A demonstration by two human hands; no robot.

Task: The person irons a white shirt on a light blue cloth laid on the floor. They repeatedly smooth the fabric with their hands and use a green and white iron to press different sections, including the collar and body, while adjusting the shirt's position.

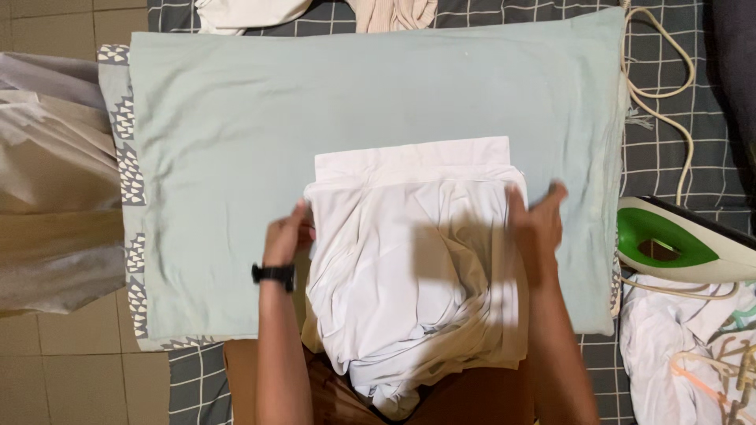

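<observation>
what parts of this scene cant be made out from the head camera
- Left hand fingertips: tucked under the edge of the white garment, so the grip is unclear.
- Right hand: motion-blurred, finger position uncertain.
- Garment's lower part: bunched over the lap, its kind unclear.
- Iron: cut by the right edge; the soleplate faces away.
- Cord: its far end leaves the top edge.
- Clothes hangers: cropped at the corner.

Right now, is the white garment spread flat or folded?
Partly folded: the white garment has a flat top band, but bunches in wrinkles below. The left hand and right hand hold its sides.
</observation>
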